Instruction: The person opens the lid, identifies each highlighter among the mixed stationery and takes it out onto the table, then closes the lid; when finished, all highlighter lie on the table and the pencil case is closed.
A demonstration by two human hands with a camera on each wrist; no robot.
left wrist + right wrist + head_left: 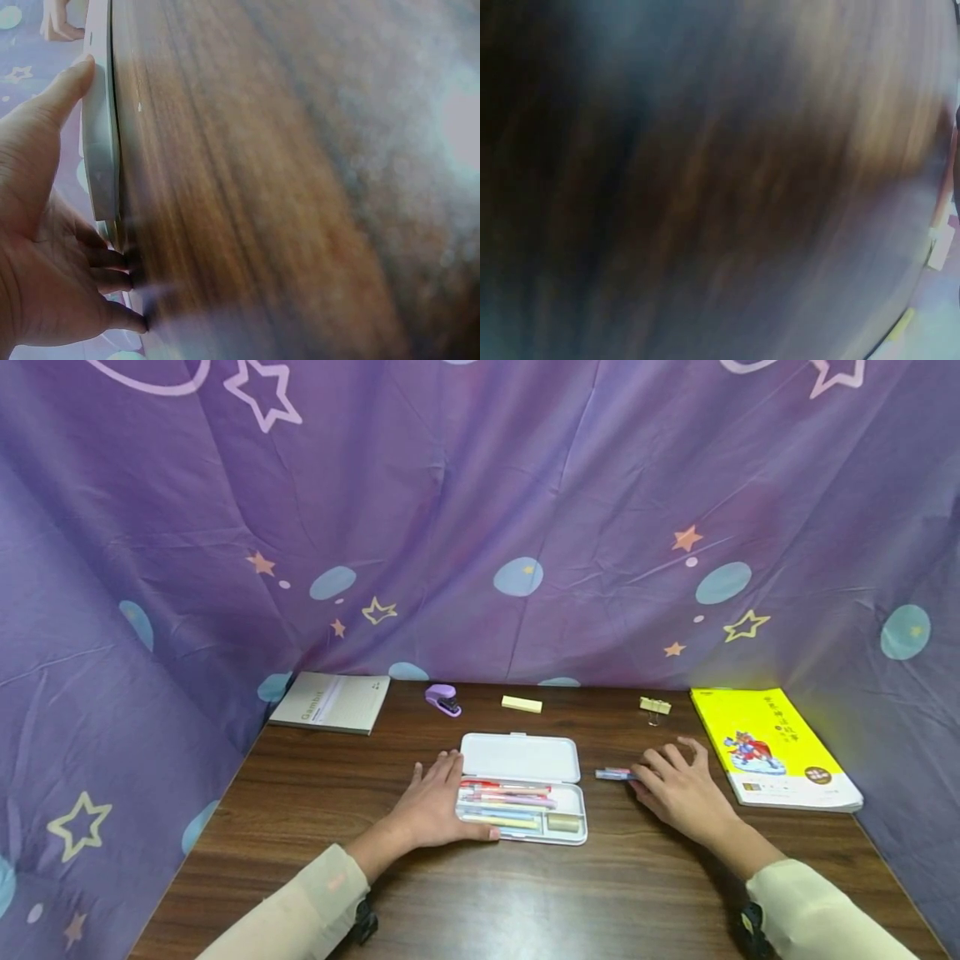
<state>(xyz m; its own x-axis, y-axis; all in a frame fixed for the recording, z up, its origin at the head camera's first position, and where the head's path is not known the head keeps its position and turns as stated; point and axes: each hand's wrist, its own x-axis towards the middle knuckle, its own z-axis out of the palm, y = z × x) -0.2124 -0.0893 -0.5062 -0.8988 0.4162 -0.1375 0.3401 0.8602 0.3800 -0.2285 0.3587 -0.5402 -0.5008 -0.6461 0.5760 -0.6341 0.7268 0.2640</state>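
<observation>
Big wooden table (525, 893) fenced in by a purple starry cloth (480, 510). Yellow book (772, 747) on the right, grey notebook (330, 702) back left. Mid-table sits an open white pencil case (521, 787) full of pens; the left hand (431, 806) lies flat on the table, fingers straight, thumb against the case's front-left edge. The right hand (678, 789), fingers relaxed, touches a small pen (615, 773) just right of the case (the wrist view there is pure blur).

Grey notebook (331, 702) far left; purple stapler (443, 699), yellow eraser (521, 703), binder clip (655, 707) along back; yellow book (772, 747) right.
</observation>
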